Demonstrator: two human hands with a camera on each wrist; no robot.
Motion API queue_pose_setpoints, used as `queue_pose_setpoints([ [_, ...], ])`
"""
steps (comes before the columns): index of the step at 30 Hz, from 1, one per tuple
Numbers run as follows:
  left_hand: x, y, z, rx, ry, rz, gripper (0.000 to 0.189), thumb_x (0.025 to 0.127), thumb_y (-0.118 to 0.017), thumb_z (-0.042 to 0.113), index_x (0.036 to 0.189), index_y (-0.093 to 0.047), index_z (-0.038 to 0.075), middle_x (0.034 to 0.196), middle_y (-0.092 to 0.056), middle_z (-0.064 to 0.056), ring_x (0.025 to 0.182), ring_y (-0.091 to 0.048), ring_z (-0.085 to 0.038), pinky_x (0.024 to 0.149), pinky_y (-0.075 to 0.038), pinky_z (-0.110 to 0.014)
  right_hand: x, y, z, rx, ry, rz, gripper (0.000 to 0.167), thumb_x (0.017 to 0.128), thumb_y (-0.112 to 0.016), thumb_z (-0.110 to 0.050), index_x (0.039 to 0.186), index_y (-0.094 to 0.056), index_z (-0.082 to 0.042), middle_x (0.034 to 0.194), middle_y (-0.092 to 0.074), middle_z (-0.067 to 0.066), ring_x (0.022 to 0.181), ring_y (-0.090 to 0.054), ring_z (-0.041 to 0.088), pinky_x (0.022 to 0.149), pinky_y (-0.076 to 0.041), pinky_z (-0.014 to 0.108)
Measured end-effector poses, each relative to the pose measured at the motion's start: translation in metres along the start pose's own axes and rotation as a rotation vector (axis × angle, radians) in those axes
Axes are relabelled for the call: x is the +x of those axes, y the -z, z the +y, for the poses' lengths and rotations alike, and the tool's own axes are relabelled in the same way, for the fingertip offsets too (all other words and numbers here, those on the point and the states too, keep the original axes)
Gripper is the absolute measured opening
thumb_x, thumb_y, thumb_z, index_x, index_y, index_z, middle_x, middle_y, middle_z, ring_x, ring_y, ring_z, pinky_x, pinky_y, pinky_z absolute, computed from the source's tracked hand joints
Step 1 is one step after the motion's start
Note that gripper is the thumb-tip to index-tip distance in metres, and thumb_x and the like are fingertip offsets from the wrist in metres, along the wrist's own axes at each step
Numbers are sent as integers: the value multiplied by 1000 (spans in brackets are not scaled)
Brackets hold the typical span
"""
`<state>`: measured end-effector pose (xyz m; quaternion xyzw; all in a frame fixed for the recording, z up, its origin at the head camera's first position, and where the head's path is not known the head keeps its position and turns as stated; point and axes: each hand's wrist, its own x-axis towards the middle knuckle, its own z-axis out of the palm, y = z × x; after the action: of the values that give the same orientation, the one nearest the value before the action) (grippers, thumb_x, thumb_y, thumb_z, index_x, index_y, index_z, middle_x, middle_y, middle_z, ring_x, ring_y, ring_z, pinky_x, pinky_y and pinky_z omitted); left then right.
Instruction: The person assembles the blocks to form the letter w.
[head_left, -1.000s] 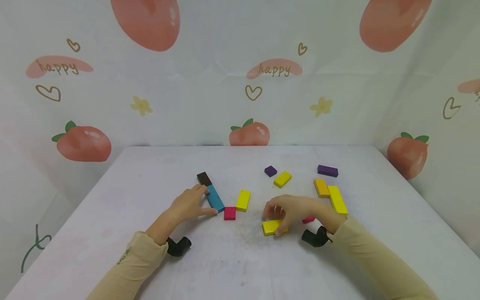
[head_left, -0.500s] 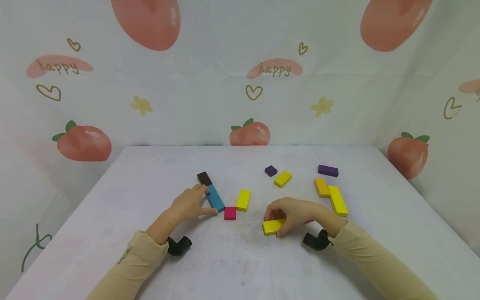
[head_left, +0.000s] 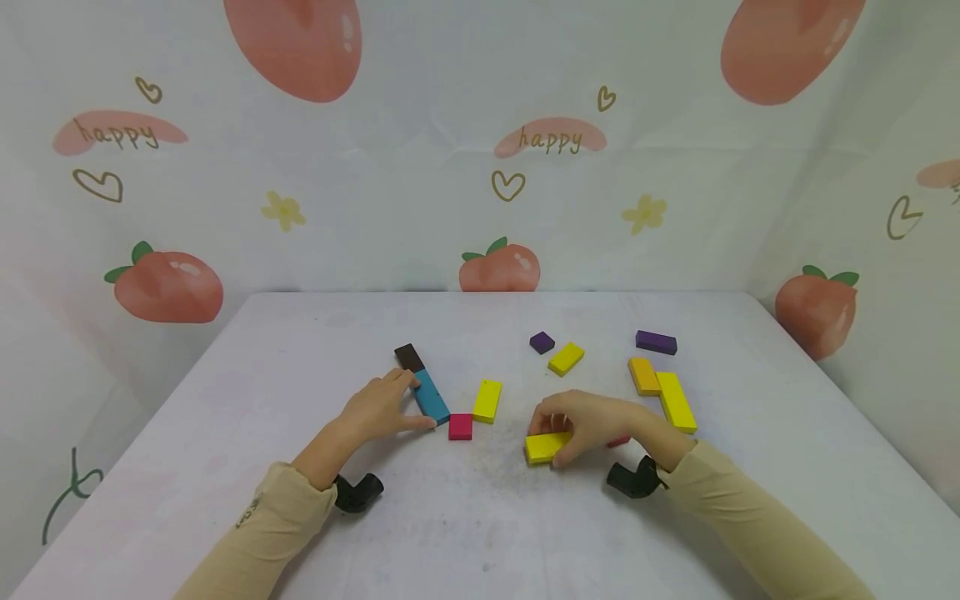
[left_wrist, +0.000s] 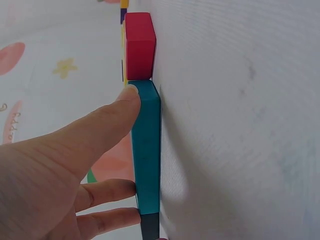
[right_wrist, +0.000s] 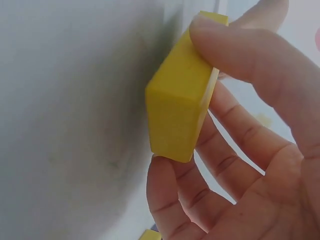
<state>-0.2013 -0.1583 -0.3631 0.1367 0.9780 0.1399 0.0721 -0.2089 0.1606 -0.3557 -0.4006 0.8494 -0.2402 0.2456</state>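
My right hand [head_left: 588, 417] pinches a yellow block [head_left: 546, 447] between thumb and fingers. In the right wrist view this yellow block [right_wrist: 180, 90] is held just off the white surface, tilted. My left hand [head_left: 377, 408] rests its thumb and fairly straight fingers against a long blue block [head_left: 431, 398]. The left wrist view has the thumb at one end of the blue block [left_wrist: 147, 150] and two fingertips farther along its side. A dark block [head_left: 408, 357] adjoins its far end. By its near end lies a red block [head_left: 461, 427], with another yellow block [head_left: 487, 402] touching it.
Farther back lie a small purple block [head_left: 542, 342], a yellow block [head_left: 566, 359] and a long purple block [head_left: 656, 342]. An orange block [head_left: 643, 376] touches a long yellow one [head_left: 677, 402] at right. A red block [head_left: 618, 441] is partly hidden behind the right wrist.
My right fingers and thumb have closed on the yellow block, which has risen slightly and shifted a little away from me. The left hand stays in place on the blue block.
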Motion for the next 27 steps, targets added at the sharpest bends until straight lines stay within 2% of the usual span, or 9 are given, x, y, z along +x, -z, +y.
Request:
queue_pose_setpoints([
  [8,-1,-1,0,0,-5,3,64,76,-72,46,120,-52,4,129,-50,-18,101,-54,-32,86,-51,-47,3,8,2,-20,5,53,30,80,-73,-21,106,-60,-14,97,-60,-3,91,-52,10,84,-49,24],
  [17,-3,0,0,-4,-31,21,63,77,-73,44,119,-53,2,130,-51,-19,105,-54,-36,88,-50,-49,8,18,3,-16,-10,133,33,82,-70,-18,113,-61,-11,110,-63,3,98,-56,16,87,-50,27],
  [27,-3,1,0,-11,-23,19,63,76,-73,44,120,-53,2,131,-50,-19,105,-54,-36,88,-50,-49,21,31,9,-22,-26,201,28,81,-71,-13,108,-64,-9,105,-66,4,98,-58,20,90,-50,41],
])
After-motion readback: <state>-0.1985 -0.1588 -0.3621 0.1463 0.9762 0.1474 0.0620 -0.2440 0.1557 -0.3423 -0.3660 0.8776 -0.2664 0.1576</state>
